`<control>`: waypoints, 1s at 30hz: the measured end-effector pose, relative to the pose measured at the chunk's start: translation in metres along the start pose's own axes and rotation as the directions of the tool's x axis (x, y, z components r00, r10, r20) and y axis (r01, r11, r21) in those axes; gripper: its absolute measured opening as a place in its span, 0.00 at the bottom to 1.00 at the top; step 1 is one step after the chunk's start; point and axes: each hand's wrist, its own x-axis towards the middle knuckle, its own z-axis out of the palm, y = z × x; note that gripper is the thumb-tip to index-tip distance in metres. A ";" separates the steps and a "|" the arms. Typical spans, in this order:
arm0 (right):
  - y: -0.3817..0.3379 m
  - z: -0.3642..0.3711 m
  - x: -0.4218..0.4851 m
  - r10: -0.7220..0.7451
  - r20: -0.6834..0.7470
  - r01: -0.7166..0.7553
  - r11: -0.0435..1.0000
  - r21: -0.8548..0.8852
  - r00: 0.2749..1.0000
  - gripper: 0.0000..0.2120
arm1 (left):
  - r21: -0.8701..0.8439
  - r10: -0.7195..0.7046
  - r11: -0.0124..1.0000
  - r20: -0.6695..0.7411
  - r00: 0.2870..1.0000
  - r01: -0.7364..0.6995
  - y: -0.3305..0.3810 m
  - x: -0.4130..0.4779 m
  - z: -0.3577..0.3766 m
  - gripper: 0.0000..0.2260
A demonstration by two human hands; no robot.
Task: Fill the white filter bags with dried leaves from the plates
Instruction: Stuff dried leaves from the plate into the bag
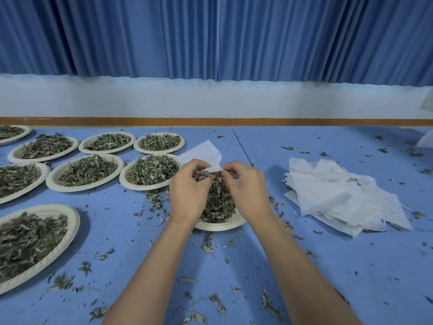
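Observation:
A white filter bag (201, 152) is held up over the near plate (220, 225), which carries a heap of dried leaves (216, 200). My left hand (188, 188) pinches the bag's lower edge together with some leaves at its fingertips. My right hand (246, 188) pinches the same edge from the right side. The bag's mouth is hidden behind my fingers. A loose pile of white filter bags (337, 195) lies to the right of my right hand.
Several more paper plates of dried leaves stand to the left and behind, the closest plate (150, 172) just left of my left hand and a large plate (35, 242) at the near left. Leaf crumbs are scattered over the blue table (328, 266). A blue curtain hangs behind.

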 end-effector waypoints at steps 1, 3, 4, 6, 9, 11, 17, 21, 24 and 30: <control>0.001 0.002 -0.001 -0.023 -0.009 0.022 0.999 -0.038 1.000 0.07 | 0.001 -0.008 1.000 -0.036 0.999 0.008 0.000 0.000 0.001 0.09; 0.001 0.005 -0.001 -0.034 -0.002 0.033 0.997 -0.067 0.999 0.05 | -0.002 -0.030 1.000 -0.105 0.994 0.030 0.001 0.001 0.004 0.10; 0.001 0.006 -0.001 -0.031 0.012 0.032 0.997 -0.065 0.999 0.04 | -0.004 -0.045 0.999 -0.139 0.989 0.045 0.001 0.002 0.004 0.10; -0.001 0.009 -0.002 -0.027 0.044 0.028 0.999 -0.024 0.999 0.04 | -0.013 -0.090 0.996 -0.208 0.974 0.089 0.001 0.004 0.005 0.11; -0.005 0.009 -0.003 0.021 0.066 -0.029 0.993 0.117 0.998 0.06 | -0.051 -0.180 0.984 -0.293 0.939 0.172 0.003 0.008 0.009 0.12; -0.008 0.010 -0.003 0.071 0.074 -0.085 0.973 0.216 0.995 0.06 | -0.120 -0.237 0.971 -0.331 0.913 0.209 0.006 0.010 0.014 0.14; -0.013 0.007 0.000 0.252 0.055 -0.250 0.860 0.445 0.966 0.12 | -0.185 -0.261 0.957 -0.213 0.942 0.223 0.003 0.006 0.015 0.10; -0.013 0.005 0.005 0.344 0.066 -0.329 0.797 0.506 0.936 0.11 | -0.071 -0.135 0.989 -0.036 0.990 0.132 0.001 0.002 0.004 0.06; -0.012 0.002 0.007 0.407 0.088 -0.385 0.740 0.552 0.909 0.09 | 0.005 -0.062 0.998 0.111 0.992 0.062 0.001 0.001 -0.004 0.07; -0.009 -0.004 0.008 0.464 0.147 -0.442 0.630 0.638 0.874 0.08 | 0.127 0.056 0.989 0.170 0.984 -0.078 0.004 0.001 -0.005 0.16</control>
